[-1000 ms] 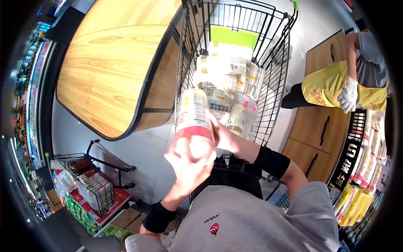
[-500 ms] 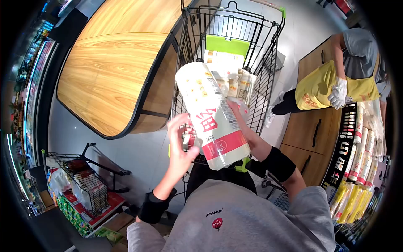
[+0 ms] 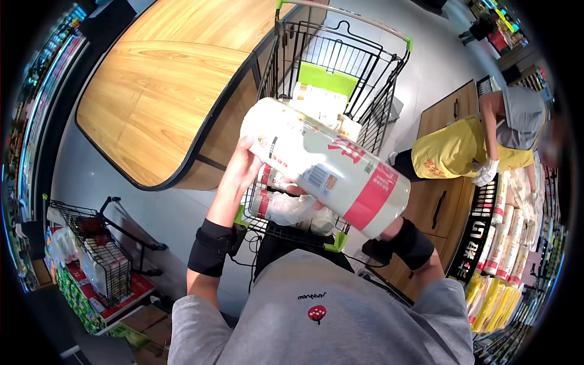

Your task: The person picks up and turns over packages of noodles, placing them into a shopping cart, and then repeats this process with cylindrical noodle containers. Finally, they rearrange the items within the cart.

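Observation:
A large white cylindrical noodle pack [image 3: 331, 167] with a red band and red characters lies tilted across my view, above the shopping cart [image 3: 267, 228]. My left hand [image 3: 244, 161] is closed around its upper left end. My right hand [image 3: 297, 190] supports the pack from below; most of it is hidden, with a few fingertips showing under the lower edge. Beneath, the cart holds similar red-and-white packs [image 3: 261, 201] and a clear plastic bag [image 3: 292, 208]. More white packs [image 3: 319, 100] sit near the green panel [image 3: 328, 79] at its far end.
A wooden counter [image 3: 164, 91] with a black edge stands left of the cart. At right, a person in a yellow apron [image 3: 447, 149] with white gloves leans over a display of packs [image 3: 502, 243] by wooden drawers [image 3: 447, 207]. A smaller wire basket [image 3: 100, 255] stands lower left.
The pack has turned from nearly upright to a slant, its lower end swinging right. My left hand, apart from it before, now holds its upper end. The person at right has bent further down.

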